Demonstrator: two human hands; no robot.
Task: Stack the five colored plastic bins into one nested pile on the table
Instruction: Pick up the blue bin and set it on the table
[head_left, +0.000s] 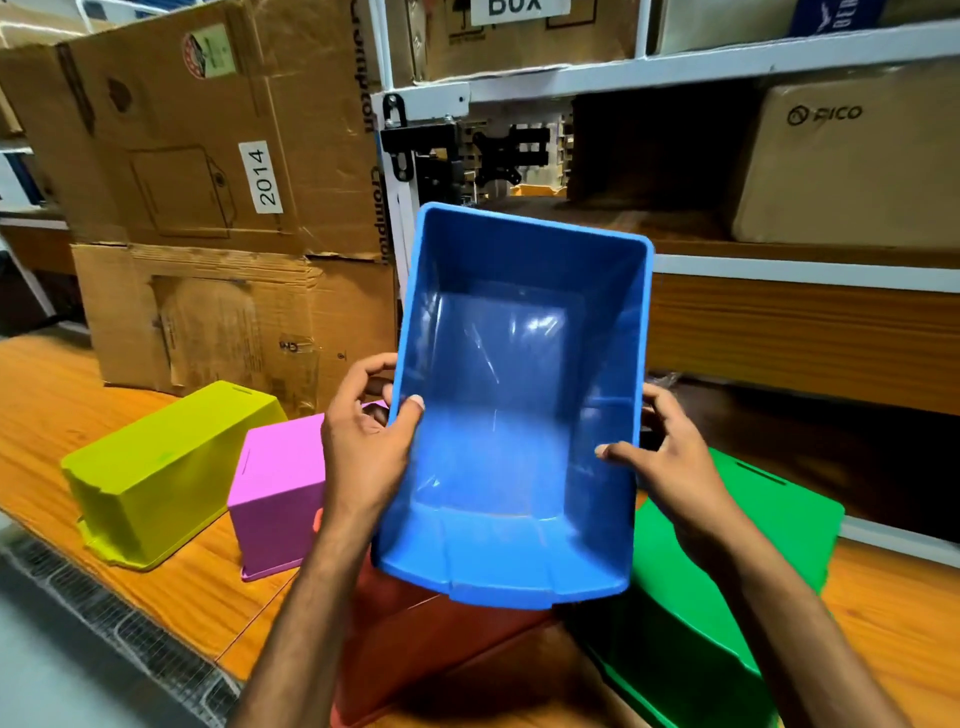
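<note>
Now | left hand (366, 447), right hand (670, 462): each grip clamped on blue bin (519, 405) rim, raised

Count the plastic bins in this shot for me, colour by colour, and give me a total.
Blue plastic bin, held up open side toward the camera by the left hand and right hand: 1
Yellow-green plastic bin, upside down on the table: 1
Pink plastic bin, upside down: 1
Red plastic bin, beneath the blue one: 1
Green plastic bin: 1
Total: 5

Both hands (left hand (366, 447), right hand (670, 462)) grip the blue bin (519, 395).
</note>
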